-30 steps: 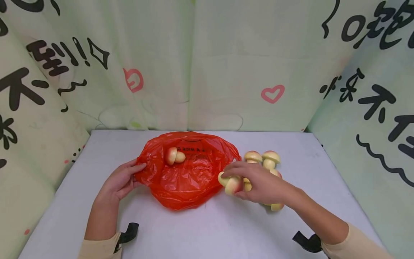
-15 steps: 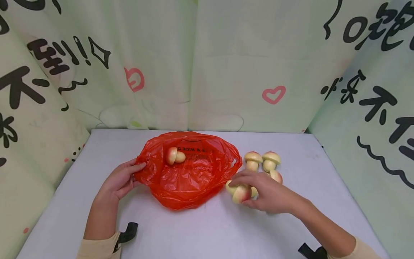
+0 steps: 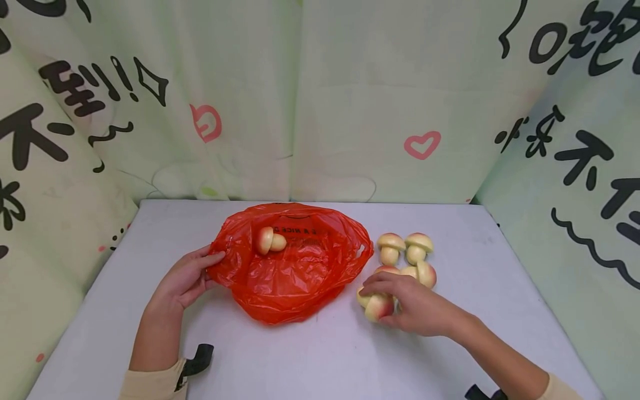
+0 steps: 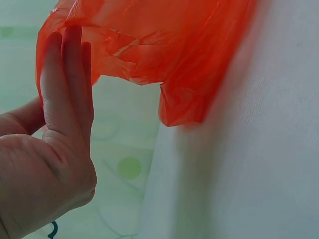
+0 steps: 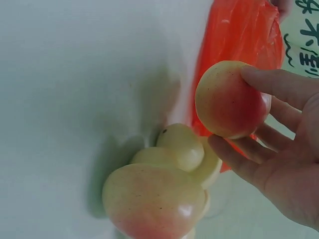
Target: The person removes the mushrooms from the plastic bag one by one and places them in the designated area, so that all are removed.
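My left hand (image 3: 187, 278) pinches the left rim of a red plastic bag (image 3: 300, 280), thumb over the edge. In the left wrist view the bag's red film (image 4: 184, 99) lies over its straight fingertips. One toy mushroom (image 3: 270, 241) with a reddish cap lies inside the wide mouth. My right hand (image 3: 417, 305) grips another toy mushroom (image 3: 379, 307) by thumb and fingers, right of the bag. The right wrist view shows its red and yellow cap (image 5: 229, 102) facing the palm. Several more mushrooms (image 3: 418, 248) are clustered beyond and under this hand, some partly hidden.
A white table (image 3: 280, 361) bears everything. Printed fabric curtains (image 3: 350, 100) stand behind it and along both sides. Each wrist wears a black strap (image 3: 200, 359). In the right wrist view a large mushroom cap (image 5: 154, 199) sits close below the right hand.
My right hand, with the mushroom in its grip, has moved away from the bag's right edge, rightward and nearer the body. The left hand and bag have stayed nearly still.
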{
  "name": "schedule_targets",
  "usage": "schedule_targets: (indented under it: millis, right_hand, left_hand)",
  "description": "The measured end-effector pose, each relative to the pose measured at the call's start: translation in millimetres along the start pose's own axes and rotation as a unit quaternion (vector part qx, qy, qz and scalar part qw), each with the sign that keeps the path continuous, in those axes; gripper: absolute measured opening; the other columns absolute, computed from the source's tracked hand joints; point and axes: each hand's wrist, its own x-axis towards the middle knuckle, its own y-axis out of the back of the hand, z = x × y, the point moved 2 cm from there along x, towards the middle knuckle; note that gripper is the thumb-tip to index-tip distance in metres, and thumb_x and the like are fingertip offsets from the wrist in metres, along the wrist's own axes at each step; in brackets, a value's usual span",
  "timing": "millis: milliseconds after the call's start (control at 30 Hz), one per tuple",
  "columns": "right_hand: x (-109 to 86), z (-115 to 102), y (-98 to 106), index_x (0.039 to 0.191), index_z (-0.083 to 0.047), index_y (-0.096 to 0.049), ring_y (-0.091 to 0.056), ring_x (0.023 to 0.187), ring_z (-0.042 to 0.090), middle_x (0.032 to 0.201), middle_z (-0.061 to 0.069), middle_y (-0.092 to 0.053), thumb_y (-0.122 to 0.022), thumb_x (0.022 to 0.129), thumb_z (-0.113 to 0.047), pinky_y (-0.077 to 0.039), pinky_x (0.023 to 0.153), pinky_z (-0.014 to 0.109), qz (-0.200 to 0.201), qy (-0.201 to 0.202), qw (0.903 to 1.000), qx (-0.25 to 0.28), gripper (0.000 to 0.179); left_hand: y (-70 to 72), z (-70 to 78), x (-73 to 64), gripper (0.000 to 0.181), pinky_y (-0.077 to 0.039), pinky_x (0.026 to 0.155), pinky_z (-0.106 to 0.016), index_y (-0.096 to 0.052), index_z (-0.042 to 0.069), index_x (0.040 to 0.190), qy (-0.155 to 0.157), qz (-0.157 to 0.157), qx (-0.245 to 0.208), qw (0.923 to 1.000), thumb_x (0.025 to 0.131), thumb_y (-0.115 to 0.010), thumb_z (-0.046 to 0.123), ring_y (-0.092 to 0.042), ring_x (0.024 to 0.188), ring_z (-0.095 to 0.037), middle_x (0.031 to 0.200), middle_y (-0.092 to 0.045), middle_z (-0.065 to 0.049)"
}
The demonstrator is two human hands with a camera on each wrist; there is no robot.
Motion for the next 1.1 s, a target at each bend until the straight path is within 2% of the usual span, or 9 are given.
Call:
schedule_targets:
  millis: [333,767,1100]
  right_hand:
    - [-2.3,3,-7,0.121,-0.016,-0.075,-0.061,0.117,0.017,0.125,-0.005,-0.066,-0.086,0.081,-0.005,-0.059,0.092,0.03,0.022,0.002,0.9996,-0.02,0.043]
    - [-6.6,7,-11,0.124,-0.015,-0.074,-0.06,0.123,0.023,0.128,-0.002,-0.066,-0.087,0.082,-0.009,-0.058,0.099,0.042,0.008,-0.023,0.9985,-0.048,0.045]
    - [-8.9,8,-14,0.123,-0.017,-0.075,-0.059,0.124,0.025,0.128,-0.001,-0.066,-0.088,0.08,-0.009,-0.06,0.096,0.04,0.005,-0.043,0.9981,-0.044,0.045]
  left_hand:
    - [-0.6,0.6,0.9,0.068,-0.061,0.092,-0.026,-0.032,0.014,0.163,0.003,0.001,-0.002,1.0,0.105,-0.064,0.029,-0.071,0.105,-0.009,0.124,-0.066,0.008]
    - [-2.1,0.0,2.1,0.068,-0.061,0.093,-0.027,-0.034,0.016,0.163,0.001,0.003,0.002,1.0,0.104,-0.065,0.031,-0.07,0.107,-0.01,0.126,-0.066,0.009]
    - [-1.8,-0.9,0.9,0.069,-0.06,0.093,-0.027,-0.034,0.016,0.163,0.002,0.003,0.004,1.0,0.104,-0.065,0.032,-0.07,0.107,-0.01,0.127,-0.064,0.008]
